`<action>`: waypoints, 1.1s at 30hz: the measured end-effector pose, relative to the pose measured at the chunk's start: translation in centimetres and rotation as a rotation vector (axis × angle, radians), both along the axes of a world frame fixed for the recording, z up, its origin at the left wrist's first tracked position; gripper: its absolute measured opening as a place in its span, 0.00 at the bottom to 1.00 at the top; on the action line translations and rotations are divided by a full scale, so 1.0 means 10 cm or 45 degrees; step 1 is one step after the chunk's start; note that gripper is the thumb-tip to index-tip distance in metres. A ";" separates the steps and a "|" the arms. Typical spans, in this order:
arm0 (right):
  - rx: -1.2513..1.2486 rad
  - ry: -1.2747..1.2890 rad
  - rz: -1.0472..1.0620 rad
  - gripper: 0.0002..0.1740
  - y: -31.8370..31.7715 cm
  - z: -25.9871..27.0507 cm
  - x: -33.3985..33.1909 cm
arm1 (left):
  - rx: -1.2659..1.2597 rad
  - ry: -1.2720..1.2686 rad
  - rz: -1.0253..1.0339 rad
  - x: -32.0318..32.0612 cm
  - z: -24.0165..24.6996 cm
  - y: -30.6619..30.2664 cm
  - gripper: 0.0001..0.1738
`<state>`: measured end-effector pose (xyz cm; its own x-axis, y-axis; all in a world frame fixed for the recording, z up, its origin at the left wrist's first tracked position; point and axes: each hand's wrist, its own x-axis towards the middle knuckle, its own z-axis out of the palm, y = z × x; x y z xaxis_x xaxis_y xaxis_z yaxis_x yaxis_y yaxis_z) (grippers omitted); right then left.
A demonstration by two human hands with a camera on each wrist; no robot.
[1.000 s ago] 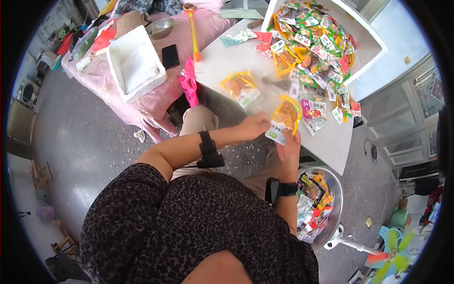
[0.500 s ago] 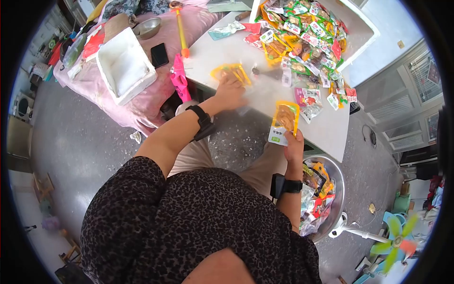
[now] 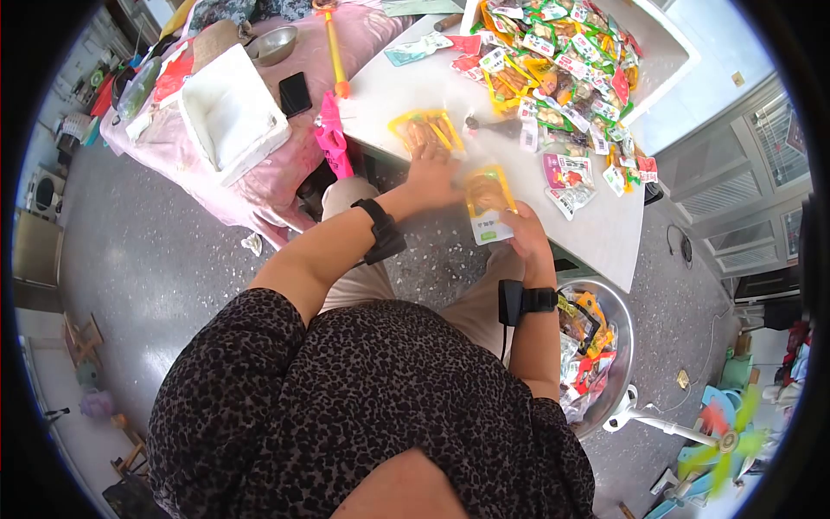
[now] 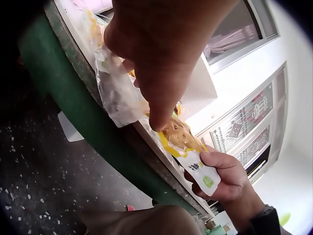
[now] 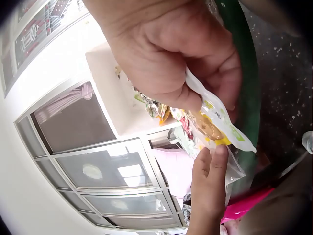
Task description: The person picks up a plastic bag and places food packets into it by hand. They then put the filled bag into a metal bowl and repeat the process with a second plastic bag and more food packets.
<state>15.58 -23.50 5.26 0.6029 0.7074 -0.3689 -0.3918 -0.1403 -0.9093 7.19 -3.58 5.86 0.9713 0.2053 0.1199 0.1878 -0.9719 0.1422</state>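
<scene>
My right hand [image 3: 529, 232] pinches the white lower end of a yellow-edged food pouch [image 3: 490, 203] just off the table's front edge. To its left, my left hand [image 3: 432, 182] is over the near end of flat yellow-edged packets [image 3: 419, 130] on the table, fingers extended. The left wrist view shows the left thumb beside the held pouch [image 4: 183, 139] and a clear plastic bag [image 4: 120, 95] under the hand. Seen from the right wrist, the left fingers [image 5: 209, 166] are straight near the pouch; whether they touch it, I cannot tell.
A white box [image 3: 666, 65] heaped with packets [image 3: 562, 60] stands on the table [image 3: 605, 246]. One purple-and-white packet [image 3: 568, 177] lies nearer. A metal basin [image 3: 624, 346] of packets sits at lower right, a white foam tray [image 3: 233, 117] on the pink-covered bed.
The right hand has carried its pouch leftward, close to the left hand. Since a second ago, the left hand has moved from that pouch to the packets on the left.
</scene>
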 end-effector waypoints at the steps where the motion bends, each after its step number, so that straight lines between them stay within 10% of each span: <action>1: -0.044 0.005 0.018 0.16 0.02 0.02 -0.01 | 0.005 0.002 0.002 0.01 -0.03 -0.01 0.32; 22: 0.301 0.307 0.216 0.17 0.64 -0.13 0.32 | -0.125 -0.265 -0.129 -0.20 0.39 -0.14 0.19; 28: 0.919 0.686 -0.106 0.18 0.79 -0.10 0.07 | -0.057 -0.258 -0.090 -0.17 0.37 -0.10 0.19; 33: 0.387 0.315 -0.343 0.17 0.78 -0.02 -0.30 | -0.034 -0.387 -0.157 -0.19 0.26 -0.09 0.14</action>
<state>12.53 -15.74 5.10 0.7001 0.6357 -0.3253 -0.5876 0.2541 -0.7682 5.31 -4.52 8.42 0.9095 0.0956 0.4045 0.0142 -0.9798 0.1996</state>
